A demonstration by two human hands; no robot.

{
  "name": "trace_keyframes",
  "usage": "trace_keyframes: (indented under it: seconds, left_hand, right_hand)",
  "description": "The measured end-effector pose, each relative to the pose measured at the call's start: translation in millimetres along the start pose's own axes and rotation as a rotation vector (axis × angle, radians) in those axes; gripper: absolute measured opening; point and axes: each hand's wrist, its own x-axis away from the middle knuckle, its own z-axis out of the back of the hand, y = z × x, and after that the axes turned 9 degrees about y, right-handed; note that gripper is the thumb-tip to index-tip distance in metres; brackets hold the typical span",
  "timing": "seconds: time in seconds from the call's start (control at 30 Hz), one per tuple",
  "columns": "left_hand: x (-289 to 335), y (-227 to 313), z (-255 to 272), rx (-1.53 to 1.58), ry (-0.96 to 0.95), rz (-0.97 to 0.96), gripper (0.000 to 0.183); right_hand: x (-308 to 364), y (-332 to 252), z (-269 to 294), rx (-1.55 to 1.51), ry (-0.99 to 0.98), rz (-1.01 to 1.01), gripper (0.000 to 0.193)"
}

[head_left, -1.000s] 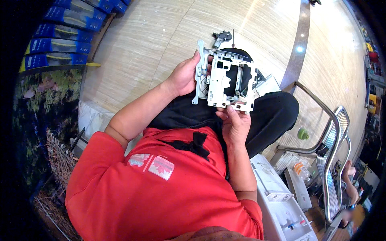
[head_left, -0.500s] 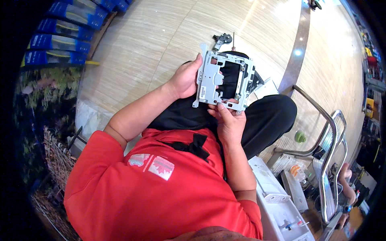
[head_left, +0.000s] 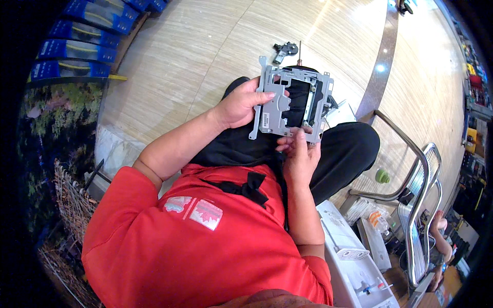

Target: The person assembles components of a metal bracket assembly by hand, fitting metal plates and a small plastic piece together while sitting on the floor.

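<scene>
A grey metal frame (head_left: 270, 109) with a large rectangular opening and side mounting tabs is held up over my lap. My left hand (head_left: 240, 104) grips its left side, the thumb lying across the flat plate. At the lower right corner, my right hand (head_left: 300, 154) pinches the edge, with the thumb on top and the other fingers partly hidden below. A white label sits on the frame's lower left. Beyond the frame, a black mechanical part with a round end (head_left: 285, 52) lies on the floor beside a thin-shafted screwdriver (head_left: 300, 54).
Stacked blue boxes (head_left: 77, 51) stand at the far left. A white bin (head_left: 359, 267) with small items is at my lower right, near a metal-framed chair (head_left: 418, 169) and a green object (head_left: 382, 175). Another person's arm (head_left: 440, 236) shows at the right edge.
The metal frame has shifted slightly right and tilted. My left thumb has moved from its left edge onto the plate. My right hand has moved slightly right with it.
</scene>
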Motion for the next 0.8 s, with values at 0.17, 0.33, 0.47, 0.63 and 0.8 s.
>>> trace_keyframes:
  seconds: [0.17,0.33,0.47,0.63,0.8]
  left_hand:
    - [2.2,-5.1,-1.5,0.023,0.012,-0.011,0.047]
    - [-0.2,-7.6,0.9,0.164,-0.001,-0.028,0.045]
    - [-1.0,-8.4,-0.8,0.106,0.022,-0.033,0.057]
    - [2.0,-5.5,-1.4,0.074,0.022,-0.018,0.045]
    - [4.2,-4.7,-2.9,-0.087,0.019,-0.045,0.051]
  right_hand:
    - [-4.9,3.4,10.0,0.005,0.005,0.086,0.029]
    - [-5.0,-0.4,8.7,0.016,0.02,0.098,0.029]
    - [-5.7,-0.8,10.7,0.053,0.018,0.092,0.026]
    - [-8.6,-1.1,13.8,0.086,0.001,0.093,0.024]
    - [-8.9,-2.1,15.2,0.189,0.025,0.099,0.029]
